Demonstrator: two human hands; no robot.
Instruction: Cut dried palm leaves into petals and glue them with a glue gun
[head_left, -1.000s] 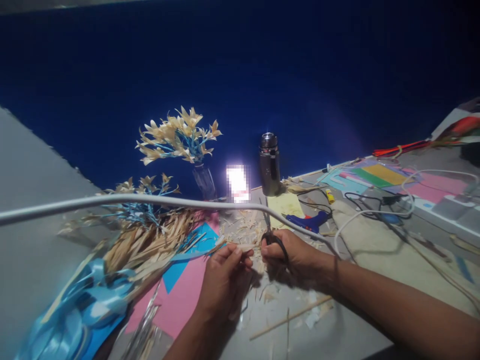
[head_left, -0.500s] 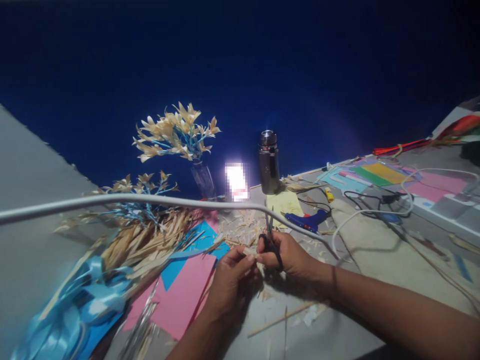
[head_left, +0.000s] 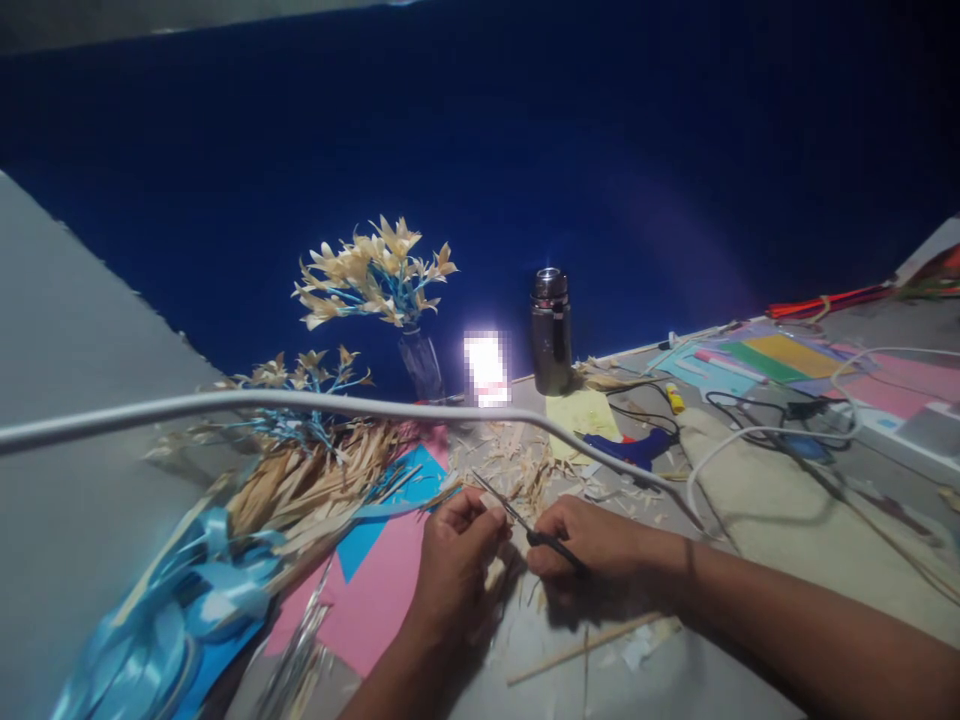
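Between the thumb and fingers of my left hand (head_left: 466,545) is a small pale strip of dried husk (head_left: 491,503). My right hand (head_left: 574,545) grips a pair of scissors (head_left: 546,545) by the dark handles. Their blades point up and to the left, lying across the strip close to my left fingertips. Whether the blades are parted is hard to make out. Pale husk scraps (head_left: 525,470) litter the surface just beyond both hands. Pink paper (head_left: 375,600) and blue paper (head_left: 356,545) lie left of my left hand.
A white cable (head_left: 300,403) crosses in front. Dried husks (head_left: 300,480) and light blue ribbon (head_left: 187,600) lie left. Behind stand a flower vase (head_left: 421,365), a bright blurred light (head_left: 487,368) and a flask (head_left: 552,335). A blue glue gun (head_left: 637,448) and beige cloth (head_left: 780,510) lie right.
The scissors have swung from pointing upward to leaning left, with their blades now at the husk strip. My right hand has turned palm-down. The whole view has shifted slightly.
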